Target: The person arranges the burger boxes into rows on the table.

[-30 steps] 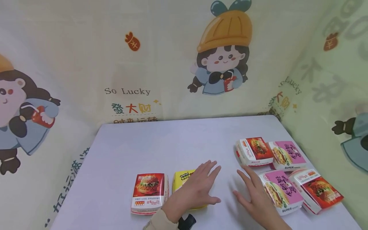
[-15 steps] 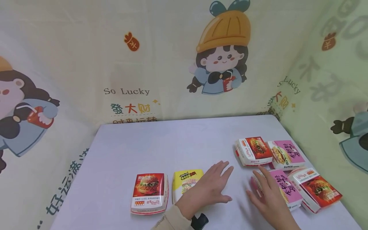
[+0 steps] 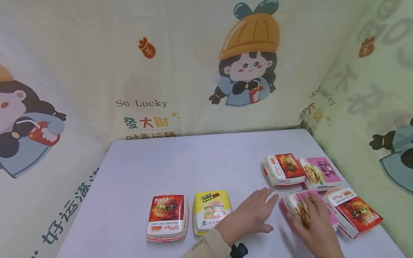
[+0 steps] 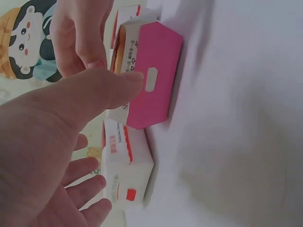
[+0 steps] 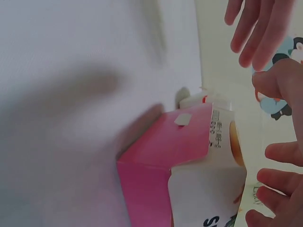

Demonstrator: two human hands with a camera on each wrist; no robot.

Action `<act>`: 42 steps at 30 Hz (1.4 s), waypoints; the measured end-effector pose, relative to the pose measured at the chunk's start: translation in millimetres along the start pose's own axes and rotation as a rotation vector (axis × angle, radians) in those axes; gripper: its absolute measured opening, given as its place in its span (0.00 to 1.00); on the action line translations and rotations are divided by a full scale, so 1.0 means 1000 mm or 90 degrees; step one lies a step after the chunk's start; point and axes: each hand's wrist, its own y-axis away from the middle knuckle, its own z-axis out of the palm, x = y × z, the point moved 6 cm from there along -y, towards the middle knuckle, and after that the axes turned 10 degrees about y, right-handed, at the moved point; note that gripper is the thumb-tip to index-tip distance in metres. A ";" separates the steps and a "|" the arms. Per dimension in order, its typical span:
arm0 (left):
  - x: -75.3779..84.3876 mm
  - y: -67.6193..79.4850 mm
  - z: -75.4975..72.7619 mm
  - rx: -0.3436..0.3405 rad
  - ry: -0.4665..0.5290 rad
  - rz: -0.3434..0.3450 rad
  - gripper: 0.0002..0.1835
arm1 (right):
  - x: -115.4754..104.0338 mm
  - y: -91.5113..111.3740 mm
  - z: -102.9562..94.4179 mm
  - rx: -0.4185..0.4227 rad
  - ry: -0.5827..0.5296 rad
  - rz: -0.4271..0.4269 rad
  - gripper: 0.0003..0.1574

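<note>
My right hand (image 3: 314, 229) hovers over the nearer pink-and-white burger box (image 3: 298, 204), its spread fingers overlapping the lid in the head view. Seen from the right wrist, that hand (image 5: 286, 127) is beside the top of the pink box (image 5: 165, 142), fingers apart and holding nothing. My left hand (image 3: 248, 216) is just left of the same box, fingers extended over the table. In the left wrist view, its thumb overlaps the pink side of the box (image 4: 158, 75). Part of the lid is hidden under the right hand.
A red burger box (image 3: 359, 213) sits right of the pink one. Behind are another red box (image 3: 285, 170) and a second pink box (image 3: 321, 173). To the left stand a yellow box (image 3: 209, 208) and a red box (image 3: 167, 216) on the white table (image 3: 193, 161).
Both hands have moved right. The right hand now overlaps the nearer pink box, and the left has uncovered most of the yellow box and come close to the pink one.
</note>
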 end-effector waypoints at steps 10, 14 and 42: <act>0.017 -0.021 0.003 0.040 -0.067 0.078 0.45 | 0.024 0.005 0.000 -0.028 0.064 0.050 0.60; 0.023 -0.028 0.006 0.061 -0.097 0.108 0.43 | 0.027 0.005 0.000 -0.036 0.086 0.061 0.62; 0.036 -0.043 0.022 -0.014 -0.159 0.095 0.39 | 0.046 0.007 0.018 -0.215 0.130 0.242 0.81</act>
